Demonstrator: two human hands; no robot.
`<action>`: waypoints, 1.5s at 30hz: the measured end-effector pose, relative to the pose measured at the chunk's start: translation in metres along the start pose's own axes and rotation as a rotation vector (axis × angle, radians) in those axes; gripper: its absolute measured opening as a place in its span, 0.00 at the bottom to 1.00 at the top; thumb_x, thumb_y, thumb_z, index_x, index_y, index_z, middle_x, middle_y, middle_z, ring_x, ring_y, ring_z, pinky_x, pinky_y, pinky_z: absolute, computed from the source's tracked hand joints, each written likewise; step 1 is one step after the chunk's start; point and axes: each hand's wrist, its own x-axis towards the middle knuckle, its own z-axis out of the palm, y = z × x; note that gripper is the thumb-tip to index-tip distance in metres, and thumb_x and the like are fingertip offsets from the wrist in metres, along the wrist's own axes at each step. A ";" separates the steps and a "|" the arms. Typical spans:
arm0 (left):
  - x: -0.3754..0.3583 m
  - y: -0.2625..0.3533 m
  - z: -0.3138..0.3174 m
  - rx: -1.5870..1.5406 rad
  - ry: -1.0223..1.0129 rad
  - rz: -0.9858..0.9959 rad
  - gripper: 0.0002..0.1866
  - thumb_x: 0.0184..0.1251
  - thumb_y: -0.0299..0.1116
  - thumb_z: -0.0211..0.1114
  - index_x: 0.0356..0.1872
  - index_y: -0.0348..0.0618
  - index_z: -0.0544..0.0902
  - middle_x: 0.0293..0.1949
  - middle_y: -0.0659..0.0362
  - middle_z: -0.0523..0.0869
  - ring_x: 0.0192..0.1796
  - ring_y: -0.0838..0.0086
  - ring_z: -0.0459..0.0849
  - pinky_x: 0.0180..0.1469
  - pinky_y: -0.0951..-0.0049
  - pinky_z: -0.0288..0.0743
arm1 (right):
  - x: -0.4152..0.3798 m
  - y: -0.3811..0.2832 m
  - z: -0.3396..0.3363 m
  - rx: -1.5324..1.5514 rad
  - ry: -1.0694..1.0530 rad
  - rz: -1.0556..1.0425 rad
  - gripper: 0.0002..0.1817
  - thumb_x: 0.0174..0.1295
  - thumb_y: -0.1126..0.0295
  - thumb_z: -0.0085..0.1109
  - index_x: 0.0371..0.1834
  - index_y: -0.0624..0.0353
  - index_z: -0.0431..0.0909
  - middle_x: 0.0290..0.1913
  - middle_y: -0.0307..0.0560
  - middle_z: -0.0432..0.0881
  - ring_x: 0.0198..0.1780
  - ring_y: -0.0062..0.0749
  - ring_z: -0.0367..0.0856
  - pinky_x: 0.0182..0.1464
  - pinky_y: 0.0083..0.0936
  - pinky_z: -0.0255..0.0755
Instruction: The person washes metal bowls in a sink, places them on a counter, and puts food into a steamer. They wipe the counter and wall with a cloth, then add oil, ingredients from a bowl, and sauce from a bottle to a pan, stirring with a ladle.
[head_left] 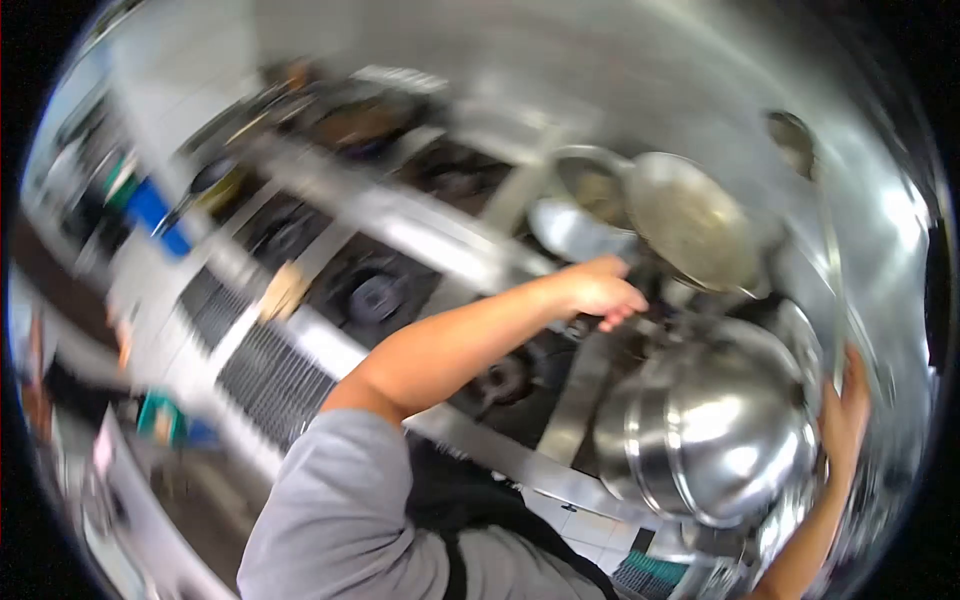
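Note:
My left hand (605, 291) reaches over the stove, its fingers curled down; whatever they hold, if anything, is too blurred to make out. Just beyond it a wide shallow pan (692, 222) leans tilted beside a steel pot (572, 222). At the right, my right hand (846, 412) is closed round the lower part of a long ladle handle. The ladle (793, 145) points up along the steel wall, bowl end at the top. Large shiny steel bowls (715, 430), stacked bottom outward, sit between my two hands, close beside my right hand.
Several gas burners (372, 295) line the stove to the left, with a dark wok (362, 125) at the back. Steel grates (275, 388) run along its front. A steel wall (900, 210) borders the right side. A blue container (160, 215) stands at far left; people's blurred limbs show there.

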 end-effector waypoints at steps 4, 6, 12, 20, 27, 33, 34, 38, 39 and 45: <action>-0.096 -0.047 -0.036 0.055 0.028 0.067 0.12 0.62 0.29 0.66 0.26 0.34 0.73 0.16 0.58 0.77 0.16 0.76 0.75 0.20 0.70 0.69 | -0.030 -0.020 0.004 0.508 -0.181 0.214 0.30 0.62 0.75 0.57 0.68 0.67 0.65 0.38 0.41 0.81 0.16 0.10 0.62 0.15 0.09 0.53; -0.147 -0.066 -0.051 0.100 0.084 0.026 0.10 0.63 0.30 0.64 0.28 0.35 0.74 0.16 0.60 0.77 0.15 0.76 0.75 0.21 0.70 0.69 | -0.046 -0.058 0.021 0.634 -0.291 0.236 0.30 0.59 0.75 0.58 0.66 0.69 0.66 0.36 0.41 0.80 0.14 0.12 0.62 0.13 0.10 0.53; -0.271 -0.151 -0.105 0.079 0.317 -0.171 0.08 0.67 0.28 0.62 0.33 0.33 0.74 0.14 0.61 0.76 0.14 0.77 0.75 0.19 0.73 0.67 | -0.086 -0.137 0.068 0.779 -0.518 0.382 0.30 0.51 0.77 0.62 0.60 0.71 0.69 0.33 0.48 0.79 0.10 0.18 0.63 0.09 0.13 0.56; -0.369 -0.246 -0.231 0.143 0.397 -0.272 0.09 0.66 0.29 0.64 0.36 0.32 0.75 0.13 0.61 0.74 0.13 0.77 0.74 0.18 0.73 0.67 | -0.182 -0.280 0.240 1.021 -0.826 0.667 0.25 0.55 0.84 0.61 0.59 0.66 0.71 0.28 0.45 0.79 0.14 0.20 0.70 0.11 0.18 0.61; -0.372 -0.308 -0.320 0.041 0.315 -0.228 0.10 0.63 0.27 0.65 0.39 0.30 0.76 0.14 0.57 0.76 0.14 0.74 0.75 0.18 0.70 0.69 | -0.263 -0.375 0.348 1.455 -0.737 0.818 0.21 0.60 0.79 0.58 0.58 0.66 0.72 0.24 0.44 0.75 0.13 0.24 0.69 0.11 0.22 0.63; -0.359 -0.333 -0.353 -0.051 0.324 -0.233 0.09 0.64 0.28 0.65 0.32 0.34 0.75 0.17 0.59 0.76 0.15 0.75 0.75 0.17 0.71 0.70 | -0.285 -0.366 0.397 1.368 -0.728 0.794 0.18 0.63 0.77 0.58 0.56 0.59 0.69 0.21 0.43 0.71 0.12 0.28 0.69 0.12 0.30 0.68; -0.358 -0.332 -0.357 -0.097 0.340 -0.252 0.09 0.64 0.28 0.65 0.30 0.34 0.75 0.18 0.60 0.77 0.15 0.75 0.75 0.17 0.71 0.70 | -0.286 -0.363 0.406 1.370 -0.726 0.793 0.18 0.63 0.77 0.58 0.56 0.59 0.69 0.21 0.43 0.71 0.12 0.28 0.69 0.12 0.30 0.68; -0.367 -0.318 -0.368 -0.107 0.308 -0.278 0.12 0.66 0.31 0.67 0.29 0.34 0.75 0.19 0.60 0.76 0.15 0.76 0.75 0.16 0.73 0.70 | -0.301 -0.358 0.440 1.276 -0.619 0.891 0.15 0.62 0.77 0.58 0.51 0.58 0.69 0.21 0.41 0.71 0.12 0.29 0.71 0.12 0.30 0.68; -0.366 -0.320 -0.373 -0.097 0.293 -0.280 0.13 0.67 0.32 0.67 0.28 0.34 0.75 0.18 0.60 0.76 0.15 0.76 0.74 0.15 0.73 0.69 | -0.304 -0.355 0.451 1.247 -0.596 0.897 0.15 0.62 0.77 0.58 0.50 0.58 0.69 0.21 0.41 0.71 0.13 0.29 0.71 0.13 0.30 0.68; -0.366 -0.320 -0.380 -0.014 0.290 -0.259 0.11 0.68 0.31 0.65 0.32 0.33 0.75 0.17 0.61 0.76 0.15 0.77 0.73 0.17 0.73 0.68 | -0.319 -0.346 0.484 1.215 -0.581 0.972 0.13 0.62 0.75 0.59 0.49 0.58 0.70 0.21 0.41 0.72 0.14 0.29 0.72 0.14 0.30 0.69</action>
